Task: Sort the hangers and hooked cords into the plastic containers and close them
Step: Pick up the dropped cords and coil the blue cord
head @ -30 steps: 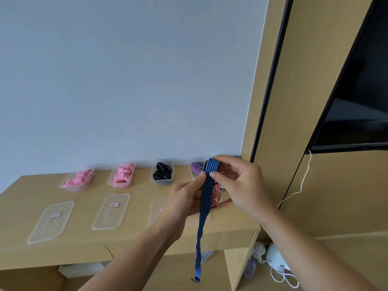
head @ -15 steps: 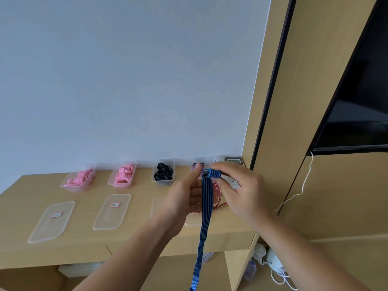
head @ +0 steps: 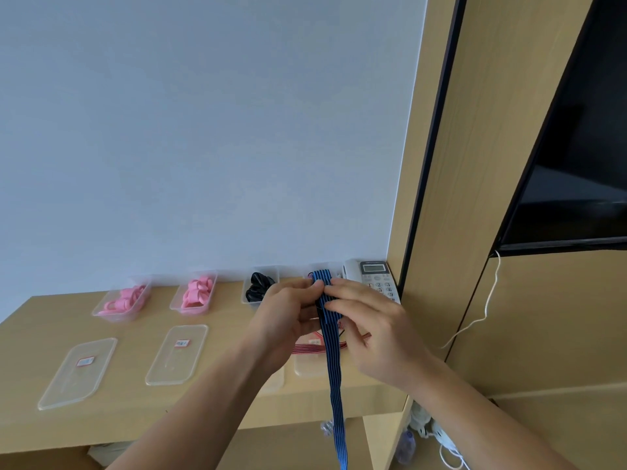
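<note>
A blue striped elastic cord (head: 334, 374) hangs from both hands above the desk's right end, its top folded over. My left hand (head: 288, 317) pinches the folded part from the left; my right hand (head: 369, 327) holds it from the right. Several clear containers line the wall: two with pink hangers (head: 124, 298) (head: 196, 293), one with black items (head: 258, 286), and one mostly hidden behind the hands. A red striped cord (head: 307, 349) lies on a lid under the hands.
Clear lids (head: 78, 371) (head: 178, 354) lie on the wooden desk (head: 135, 418) in front of the containers. A white telephone (head: 373, 276) sits in the back right corner. A wooden panel and dark screen (head: 576, 164) stand at right; white cables lie on the floor.
Both hands have moved slightly forward and kept folding the cord's top; more of the blue cord is gathered between the fingers, and the hanging tail is drawn upward.
</note>
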Demonstrator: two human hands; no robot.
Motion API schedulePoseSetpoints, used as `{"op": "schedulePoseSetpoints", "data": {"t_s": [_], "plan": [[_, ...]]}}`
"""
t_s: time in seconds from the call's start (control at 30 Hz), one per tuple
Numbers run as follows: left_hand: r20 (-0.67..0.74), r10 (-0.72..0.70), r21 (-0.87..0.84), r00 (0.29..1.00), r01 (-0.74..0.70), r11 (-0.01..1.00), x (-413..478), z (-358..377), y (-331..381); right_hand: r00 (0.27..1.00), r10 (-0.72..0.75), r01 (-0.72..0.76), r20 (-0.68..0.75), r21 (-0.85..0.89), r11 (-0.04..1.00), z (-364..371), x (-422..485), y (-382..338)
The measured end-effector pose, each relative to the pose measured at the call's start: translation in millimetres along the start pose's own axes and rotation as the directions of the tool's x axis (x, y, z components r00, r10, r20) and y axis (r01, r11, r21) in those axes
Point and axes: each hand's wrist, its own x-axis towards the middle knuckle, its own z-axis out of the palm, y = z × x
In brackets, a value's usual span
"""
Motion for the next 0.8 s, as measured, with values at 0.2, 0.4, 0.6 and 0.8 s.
{"op": "schedulePoseSetpoints", "data": {"t_s": [0.2, 0.4, 0.6, 0.8], "plan": [[0.035, 0.043, 0.088, 0.998, -0.045, 0.995, -4.9, 3.5, 2.5, 0.920, 0.371, -0.347, -0.124, 0.178, 0.921, -8.7, 16.0, -1.7], [0.095, 0.083, 0.113, 0.992, -0.094, 0.989, -11.4, 10.3, 5.9, 0.728, 0.559, -0.685, 0.397, 0.459, 0.566, -18.9, 31.9, 5.0], [0.105, 0.069, -0.016, 0.992, -0.068, 0.998, -10.4, 10.3, -4.5, 0.703, 0.604, -0.695, 0.375, 0.545, 0.470, -18.8, 33.0, 5.7], [0.082, -0.042, 0.042, 0.996, 0.039, 0.998, -13.2, 12.4, -12.0, 0.702, 0.610, -0.678, 0.367, 0.608, 0.414, -17.1, 30.0, 8.5]]}}
